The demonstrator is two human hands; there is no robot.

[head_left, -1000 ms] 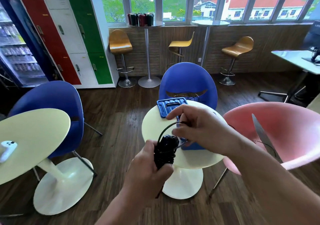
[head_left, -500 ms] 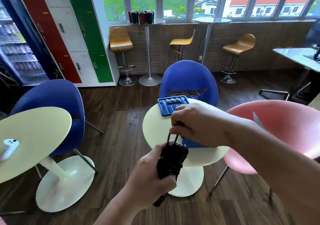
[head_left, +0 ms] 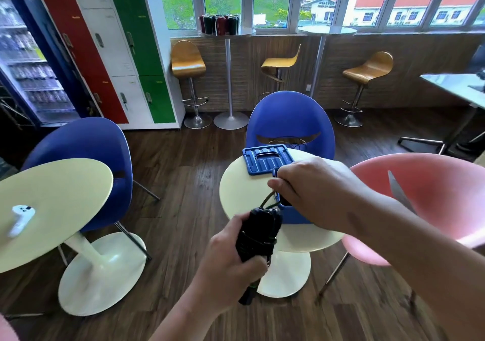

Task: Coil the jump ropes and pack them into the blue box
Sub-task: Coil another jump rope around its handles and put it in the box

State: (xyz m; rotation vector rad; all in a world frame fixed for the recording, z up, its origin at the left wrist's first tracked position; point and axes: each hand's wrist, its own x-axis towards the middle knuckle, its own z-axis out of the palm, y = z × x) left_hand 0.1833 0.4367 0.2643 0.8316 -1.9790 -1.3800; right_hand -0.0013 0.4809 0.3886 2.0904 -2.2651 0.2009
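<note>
Jump rope (head_left: 258, 233), black and bundled, is sitting at lower centre of the frame, with the left hand (head_left: 231, 259) gripping it, probably to stop the coils springing loose. The right hand (head_left: 312, 183) is pinching the loose cord, likely winding it, just above the blue box (head_left: 294, 216) on the round tabletop (head_left: 236, 191).

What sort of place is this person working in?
Probably a staff break room or canteen lounge: a drinks fridge stands beside coloured lockers, bar stools line high tables at the window, and small round tables have bucket chairs.
</note>
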